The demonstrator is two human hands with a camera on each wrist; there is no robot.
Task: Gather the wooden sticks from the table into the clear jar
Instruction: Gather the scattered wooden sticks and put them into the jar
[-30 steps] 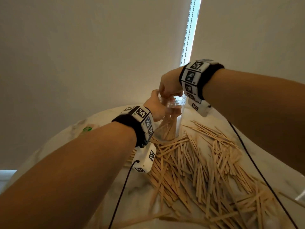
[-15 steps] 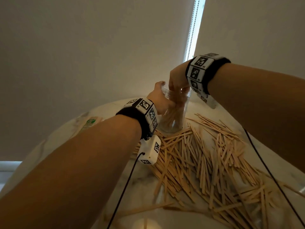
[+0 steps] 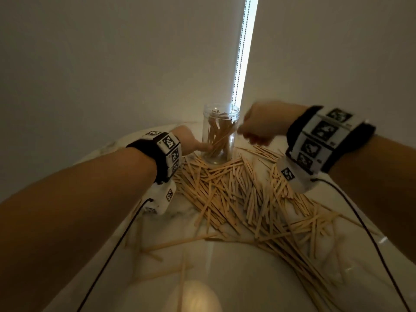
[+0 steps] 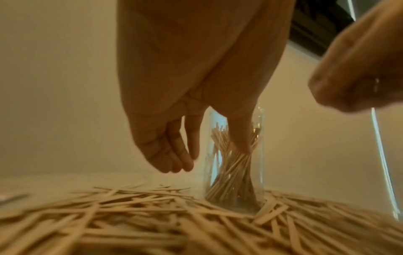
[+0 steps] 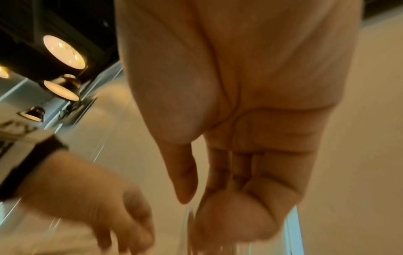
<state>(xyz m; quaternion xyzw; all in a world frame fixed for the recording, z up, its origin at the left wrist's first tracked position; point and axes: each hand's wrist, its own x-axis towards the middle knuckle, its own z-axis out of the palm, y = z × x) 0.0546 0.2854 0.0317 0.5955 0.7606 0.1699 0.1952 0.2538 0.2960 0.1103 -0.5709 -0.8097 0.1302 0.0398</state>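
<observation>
Marble worktop [image 3: 225,266] carries scattered wooden sticks [image 3: 236,194]; left hand [image 3: 191,143] touches the clear jar [image 3: 219,136] with relaxed fingers; right hand [image 3: 263,124] hangs loosely curled, empty.

Both hands [image 3: 261,126] now off jar [image 3: 220,136] rim, R pulled away

You see a dim, warm-toned room, lit by a bright strip of daylight [image 3: 245,48] between the blinds and 3 ceiling lamps [image 5: 63,51] in the right wrist view. Both wrist views are motion-blurred, and the right hand [image 3: 263,124] smears in your head view, where wide-angle distortion bends the edges.
</observation>
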